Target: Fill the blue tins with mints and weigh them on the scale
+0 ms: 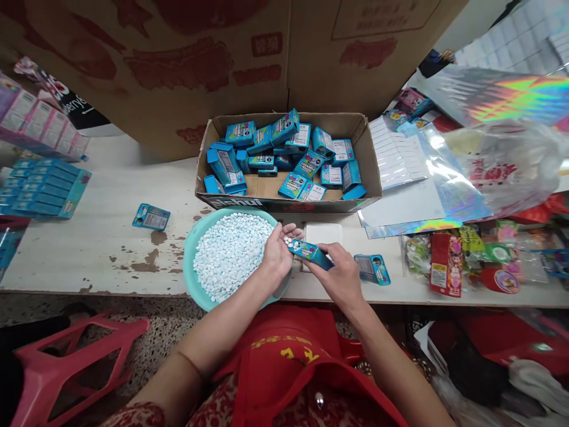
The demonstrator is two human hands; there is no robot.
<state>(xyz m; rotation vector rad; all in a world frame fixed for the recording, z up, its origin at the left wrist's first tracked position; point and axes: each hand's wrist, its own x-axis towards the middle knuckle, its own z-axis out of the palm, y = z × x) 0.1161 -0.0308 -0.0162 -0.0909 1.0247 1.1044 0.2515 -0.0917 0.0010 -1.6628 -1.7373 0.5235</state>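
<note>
My right hand (340, 270) grips a small blue candy box (311, 254), tilted with its end over my other palm. Cupped palm up, my left hand (278, 252) holds a few white candies (290, 242) at the mouth of that box. Beneath and to the left of it is a turquoise bowl (191, 261) full of small white candies (231, 255). Behind the bowl stands an open cardboard box (377, 178) with many blue candy boxes (296, 185) lying in it. One flat blue packet (373, 268) lies right of my right hand, another (152, 217) left of the bowl.
A large carton (267, 59) rises at the back. Stacked blue boxes (40, 187) and pink boxes (44, 121) stand at the left. Shiny sheets (457, 178), a plastic bag (507, 166) and a red box (446, 261) occupy the right. A pink stool (80, 362) is at lower left.
</note>
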